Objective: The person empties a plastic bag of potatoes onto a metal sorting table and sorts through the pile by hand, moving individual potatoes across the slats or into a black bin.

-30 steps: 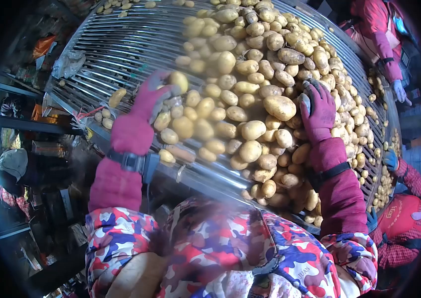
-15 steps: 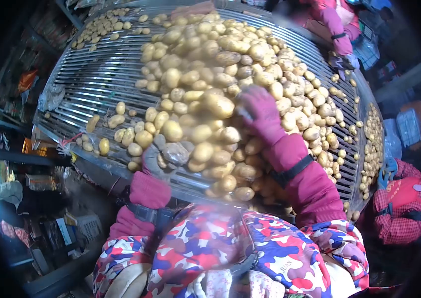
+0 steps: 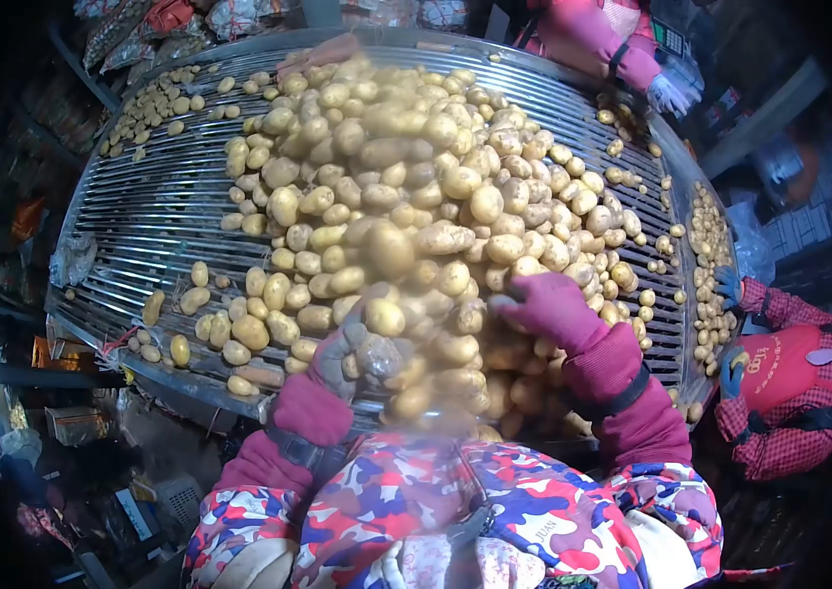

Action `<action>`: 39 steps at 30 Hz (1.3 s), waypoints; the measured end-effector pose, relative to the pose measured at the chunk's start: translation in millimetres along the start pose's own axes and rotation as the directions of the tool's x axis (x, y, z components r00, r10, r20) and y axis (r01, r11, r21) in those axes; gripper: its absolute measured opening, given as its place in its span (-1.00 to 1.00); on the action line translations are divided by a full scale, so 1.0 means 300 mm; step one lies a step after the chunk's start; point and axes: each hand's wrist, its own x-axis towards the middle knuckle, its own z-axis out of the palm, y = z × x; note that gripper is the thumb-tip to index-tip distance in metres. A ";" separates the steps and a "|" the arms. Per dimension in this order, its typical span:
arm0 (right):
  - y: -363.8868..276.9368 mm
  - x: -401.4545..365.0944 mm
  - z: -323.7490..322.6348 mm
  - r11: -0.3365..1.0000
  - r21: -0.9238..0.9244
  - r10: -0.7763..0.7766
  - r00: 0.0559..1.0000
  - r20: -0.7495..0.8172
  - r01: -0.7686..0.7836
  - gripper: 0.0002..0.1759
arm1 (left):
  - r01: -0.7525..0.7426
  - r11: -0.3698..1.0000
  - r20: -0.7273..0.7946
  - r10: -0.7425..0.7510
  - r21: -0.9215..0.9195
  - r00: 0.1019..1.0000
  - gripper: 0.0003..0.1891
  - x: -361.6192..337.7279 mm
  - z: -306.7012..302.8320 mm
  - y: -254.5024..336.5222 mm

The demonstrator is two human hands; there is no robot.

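A heap of potatoes (image 3: 485, 204) covers the middle of a slatted metal table (image 3: 156, 201). My left hand (image 3: 336, 361), in a pink and grey glove, is at the near side of the heap. Its fingers are closed around a dull grey lump (image 3: 379, 355); a smear on the view blurs what it is. My right hand (image 3: 551, 309), in a pink glove, reaches over the near right part of the heap. Its fingers point left and bend down against the potatoes, with no held thing visible between them.
At the right, a person in a red checked sleeve (image 3: 779, 304) reaches to a side strip of small potatoes (image 3: 708, 236). Another person's gloved hand (image 3: 669, 95) is at the far right corner. Filled sacks (image 3: 239, 15) lie beyond the far edge. Smaller potatoes (image 3: 146, 113) lie far left.
The view has shifted, so more of the far side shows. My right hand has drawn back toward me across the heap. My left hand still holds the grey lump.
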 end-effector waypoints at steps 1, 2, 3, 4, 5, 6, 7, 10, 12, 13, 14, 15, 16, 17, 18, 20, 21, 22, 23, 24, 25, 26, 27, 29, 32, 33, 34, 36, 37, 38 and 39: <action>-0.019 0.031 -0.012 0.995 0.065 -0.067 0.985 -0.160 0.079 -0.67 | 0.020 1.000 0.015 -0.020 -0.016 1.000 -0.21 0.014 0.003 -0.003; -0.050 0.070 -0.022 0.979 0.115 -0.127 0.940 -0.317 0.171 -0.69 | 0.037 0.999 0.027 -0.036 -0.034 0.999 -0.20 0.026 0.003 -0.006; -0.082 0.113 -0.030 0.950 0.151 -0.174 0.867 -0.466 0.272 -0.70 | 0.053 0.997 0.036 -0.052 -0.051 0.998 -0.19 0.033 0.005 -0.007; -0.095 0.191 -0.021 0.928 0.216 -0.169 0.861 -0.480 0.303 -0.71 | 0.086 0.994 -0.022 -0.087 -0.062 0.996 -0.17 0.045 0.010 -0.002; -0.136 0.272 -0.034 0.949 0.164 -0.160 0.861 -0.483 0.269 -0.70 | 0.091 0.994 0.004 -0.091 -0.066 0.996 -0.18 0.052 -0.003 0.000; -0.178 0.354 -0.047 0.966 0.113 -0.152 0.861 -0.486 0.234 -0.69 | 0.098 0.993 0.031 -0.097 -0.069 0.995 -0.19 0.057 -0.026 -0.009; -0.238 0.419 -0.070 0.991 -0.056 -0.135 0.870 -0.474 0.123 -0.65 | 0.108 0.992 0.057 -0.104 -0.071 0.993 -0.19 0.057 -0.039 -0.009; -0.261 0.601 0.011 0.973 -0.145 -0.229 0.750 -0.620 0.178 -0.62 | 0.094 0.995 0.085 -0.092 -0.015 0.992 -0.26 0.068 -0.051 -0.010; -0.269 0.614 0.000 0.977 -0.102 -0.211 0.764 -0.609 0.188 -0.59 | 0.075 0.997 0.109 -0.076 0.011 0.991 -0.28 0.068 -0.073 -0.018; -0.269 0.601 -0.013 0.980 -0.079 -0.195 0.774 -0.603 0.184 -0.57 | 0.063 0.998 0.128 -0.066 0.024 0.990 -0.29 0.064 -0.069 -0.016; -0.260 0.594 -0.026 0.973 -0.002 -0.186 0.787 -0.589 0.229 -0.58 | 0.059 0.998 0.118 -0.062 0.031 0.991 -0.28 0.064 -0.056 -0.012; -0.257 0.580 -0.052 0.960 0.076 -0.179 0.798 -0.575 0.270 -0.57 | 0.054 0.998 0.107 -0.058 0.040 0.993 -0.28 0.065 -0.043 -0.010; -0.253 0.562 -0.075 0.939 0.159 -0.169 0.810 -0.561 0.305 -0.55 | 0.049 0.998 0.143 -0.052 0.027 0.988 -0.26 0.070 -0.052 -0.013; -0.240 0.528 -0.096 0.800 0.491 -0.100 0.885 -0.455 0.344 -0.53 | 0.052 0.999 0.177 -0.054 0.014 0.983 -0.24 0.073 -0.072 -0.019; -0.263 0.445 -0.167 0.564 0.768 -0.074 0.944 -0.321 0.305 -0.51 | 0.060 0.998 0.209 -0.059 -0.001 0.976 -0.21 0.070 -0.080 -0.026; -0.222 0.393 -0.100 -0.049 0.984 -0.033 0.984 -0.175 0.174 -0.40 | 0.064 0.998 0.172 -0.061 -0.013 0.983 -0.15 0.069 -0.073 -0.032; -0.190 0.382 -0.039 -0.135 0.980 -0.021 0.988 -0.152 0.147 -0.38 | 0.064 0.998 0.155 -0.060 -0.017 0.986 -0.11 0.073 -0.065 -0.029; -0.169 0.360 0.005 -0.225 0.967 -0.009 0.992 -0.125 0.120 -0.36 | 0.062 0.996 0.134 -0.071 0.066 0.988 -0.03 0.073 -0.052 -0.019; -0.146 0.340 0.035 -0.241 0.961 -0.007 0.990 -0.139 0.133 -0.35 | 0.070 0.996 0.140 -0.078 0.061 0.987 -0.02 0.079 -0.064 -0.022; -0.130 0.316 0.057 -0.257 0.955 -0.005 0.988 -0.153 0.147 -0.34 | 0.079 0.995 0.145 -0.087 0.058 0.986 -0.02 0.089 -0.091 -0.032; -0.127 0.285 0.063 -0.274 0.948 -0.003 0.986 -0.167 0.160 -0.33 | 0.093 0.994 0.147 -0.100 0.054 0.984 -0.01 0.101 -0.112 -0.040; -0.135 0.256 0.063 -0.221 0.950 0.003 0.974 -0.225 0.221 -0.32 | 0.099 0.994 0.172 -0.106 0.053 0.979 -0.02 0.107 -0.134 -0.047; -0.146 0.225 0.055 -0.168 0.945 0.006 0.959 -0.283 0.280 -0.31 | 0.099 0.994 0.167 -0.104 0.041 0.981 -0.04 0.108 -0.125 -0.049; -0.146 0.189 0.069 -0.155 0.944 0.027 0.956 -0.291 0.291 -0.28 | 0.093 0.996 0.148 -0.094 0.015 0.985 -0.08 0.108 -0.105 -0.044; -0.176 0.127 0.079 -0.149 0.944 0.031 0.956 -0.292 0.294 -0.28 | 0.160 0.987 0.282 -0.152 -0.003 0.947 -0.22 0.144 -0.190 -0.069; -0.223 0.081 0.064 -0.101 0.952 0.023 0.957 -0.288 0.289 -0.28 | 0.145 0.989 0.293 -0.144 0.017 0.945 -0.24 0.150 -0.194 -0.077; -0.259 0.043 0.067 -0.051 0.958 0.017 0.959 -0.282 0.282 -0.28 | 0.228 0.971 0.107 -0.235 0.077 0.966 -0.28 0.131 -0.148 -0.068; -0.307 0.006 0.133 0.530 0.704 -0.209 0.878 -0.431 0.472 -0.33 | 0.190 0.979 0.055 -0.187 -0.076 0.981 -0.31 0.125 -0.041 -0.078; -0.327 -0.012 0.163 0.618 0.603 -0.208 0.844 -0.494 0.505 -0.33 | 0.163 0.975 0.023 -0.161 -0.151 0.987 -0.33 0.128 -0.014 -0.082; -0.338 -0.020 0.196 0.696 0.490 -0.219 0.805 -0.552 0.525 -0.34 | 0.297 0.887 0.237 -0.223 -0.354 0.946 -0.39 0.141 -0.043 -0.086; -0.338 -0.019 0.211 0.762 0.368 -0.238 0.760 -0.605 0.532 -0.34 | 0.293 0.918 0.273 -0.219 -0.266 0.937 -0.40 0.150 -0.049 -0.075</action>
